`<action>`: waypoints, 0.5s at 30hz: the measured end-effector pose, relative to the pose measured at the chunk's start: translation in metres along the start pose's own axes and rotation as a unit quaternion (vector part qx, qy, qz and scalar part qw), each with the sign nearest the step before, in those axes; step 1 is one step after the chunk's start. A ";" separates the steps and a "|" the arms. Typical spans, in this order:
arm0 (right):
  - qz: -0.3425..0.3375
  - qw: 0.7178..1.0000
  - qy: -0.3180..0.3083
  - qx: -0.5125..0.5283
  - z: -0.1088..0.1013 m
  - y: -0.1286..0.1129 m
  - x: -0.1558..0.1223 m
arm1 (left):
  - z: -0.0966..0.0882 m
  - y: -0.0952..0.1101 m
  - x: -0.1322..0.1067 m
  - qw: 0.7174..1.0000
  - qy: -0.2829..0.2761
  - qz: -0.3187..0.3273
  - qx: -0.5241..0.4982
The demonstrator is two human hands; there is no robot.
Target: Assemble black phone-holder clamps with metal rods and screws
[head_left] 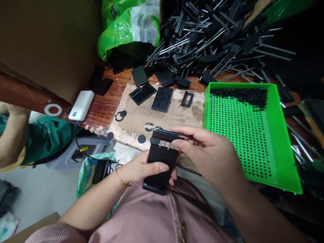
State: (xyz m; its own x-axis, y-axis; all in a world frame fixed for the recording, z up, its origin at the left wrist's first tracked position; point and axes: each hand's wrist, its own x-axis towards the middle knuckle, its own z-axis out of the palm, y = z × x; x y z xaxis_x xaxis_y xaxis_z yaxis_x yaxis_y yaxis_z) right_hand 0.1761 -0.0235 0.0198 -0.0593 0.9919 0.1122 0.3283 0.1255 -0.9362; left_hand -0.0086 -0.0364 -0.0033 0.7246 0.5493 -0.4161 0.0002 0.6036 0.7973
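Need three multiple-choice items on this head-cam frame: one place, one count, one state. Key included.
1. Which wrist wears the gold bangle?
A. Left
B. Right
C. Neither

2. How many metal pins show on the black plastic bar in the right hand?
A. One
B. Two
C. Four

3. What state is the white power bank in?
A. Lying on the wooden surface with a black cable attached
B. Held in the left hand
C. Sitting in the green tray

Key:
1. A: the bangle circles the wrist behind the left hand.
2. B: two pins stick down toward the black plastic block in the left hand.
3. A: it rests away from both hands, with the cable running from its near end.
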 end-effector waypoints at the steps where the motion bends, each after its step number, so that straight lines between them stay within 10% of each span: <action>1: -0.001 1.000 0.003 -0.003 -0.001 0.001 0.000 | 0.001 0.001 -0.001 1.000 0.006 0.003 0.007; 15: 0.040 0.999 0.009 0.027 0.004 0.009 0.002 | 0.012 0.009 -0.006 0.997 0.076 -0.005 -0.001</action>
State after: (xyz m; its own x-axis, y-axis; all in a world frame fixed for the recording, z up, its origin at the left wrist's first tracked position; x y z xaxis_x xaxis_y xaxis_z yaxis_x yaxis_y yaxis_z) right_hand 0.1750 -0.0208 0.0104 -0.0182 0.9990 0.0419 0.2796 0.0453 -0.9590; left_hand -0.0052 -0.0413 0.0114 0.6116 0.6244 -0.4859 0.0050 0.6110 0.7916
